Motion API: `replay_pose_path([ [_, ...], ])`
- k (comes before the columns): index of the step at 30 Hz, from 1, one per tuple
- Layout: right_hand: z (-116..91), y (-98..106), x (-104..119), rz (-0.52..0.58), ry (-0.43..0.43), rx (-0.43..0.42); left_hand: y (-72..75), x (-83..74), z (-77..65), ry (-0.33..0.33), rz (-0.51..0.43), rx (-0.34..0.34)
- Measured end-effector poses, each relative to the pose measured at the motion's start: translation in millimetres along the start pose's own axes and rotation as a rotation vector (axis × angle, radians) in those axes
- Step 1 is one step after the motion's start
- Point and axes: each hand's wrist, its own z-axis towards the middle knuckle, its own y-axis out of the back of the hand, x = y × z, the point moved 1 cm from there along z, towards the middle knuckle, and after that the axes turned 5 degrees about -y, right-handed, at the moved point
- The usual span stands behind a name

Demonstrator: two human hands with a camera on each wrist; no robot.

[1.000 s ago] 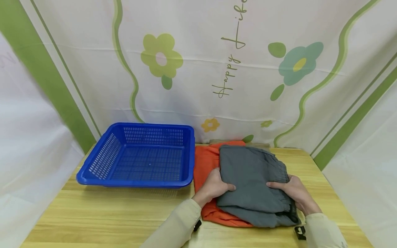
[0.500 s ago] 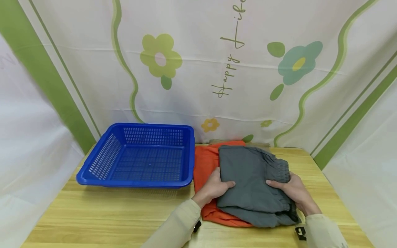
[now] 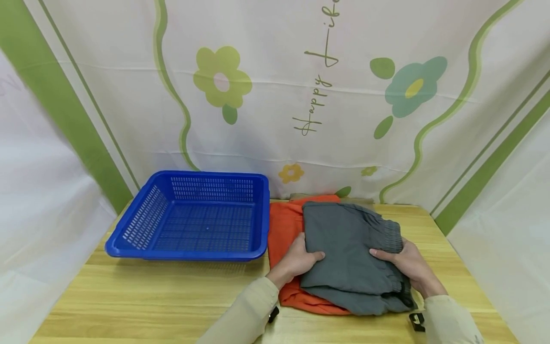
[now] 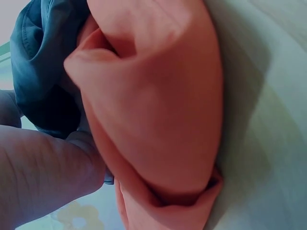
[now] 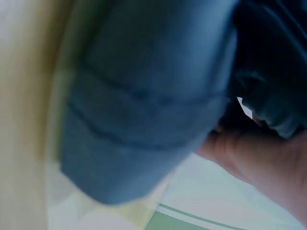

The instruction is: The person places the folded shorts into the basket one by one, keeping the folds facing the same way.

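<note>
Folded grey trousers with gathered elastic at the right side lie on top of an orange folded garment. My left hand grips their left edge, thumb on top and fingers hidden beneath the cloth. On the right side, my right hand holds the trousers by the elastic part, its thumb on the upper face. The left wrist view has the orange garment close up, with the grey cloth pinched behind it. A stitched grey hem fills much of the right wrist view, somewhat blurred.
An empty blue plastic basket with slotted walls stands left of the clothes on the wooden table. A tan cloth edge shows behind the stack. A printed curtain hangs along the table's back edge.
The elastic edge of the grey trousers has spread out slightly at the right, with the right hand shifting a little. The left thumb has moved slightly up. The basket stays put.
</note>
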Motion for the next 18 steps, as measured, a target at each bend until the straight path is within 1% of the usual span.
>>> replay_pose_path([
  [3, 0.9, 0.1, -1.8, 0.009, -0.007, -0.011, -0.5, -0.1, 0.1, -0.002, 0.007, -0.004],
  [5, 1.4, 0.3, -3.0, 0.005, -0.001, -0.033, -0.7, -0.3, 0.0, -0.003, 0.011, -0.005],
  [8, 1.1, 0.9, -4.0, -0.014, 0.042, -0.075, -1.1, -0.5, 0.1, -0.003, 0.012, -0.006],
  [11, 0.0, 1.5, -3.4, -0.042, 0.117, -0.14, -1.6, -0.3, 0.0, -0.002, 0.015, -0.008],
  [14, -1.7, 1.7, -0.9, -0.036, 0.167, -0.179, -1.8, 0.0, -0.1, -0.001, 0.014, -0.006],
  [16, -3.0, 2.5, 1.2, -0.018, 0.158, -0.173, -1.6, 0.1, -0.1, -0.001, 0.008, -0.004],
  [18, -4.0, 4.7, 3.0, -0.001, 0.109, -0.141, -1.5, 0.3, 0.0, -0.002, 0.003, -0.004],
])
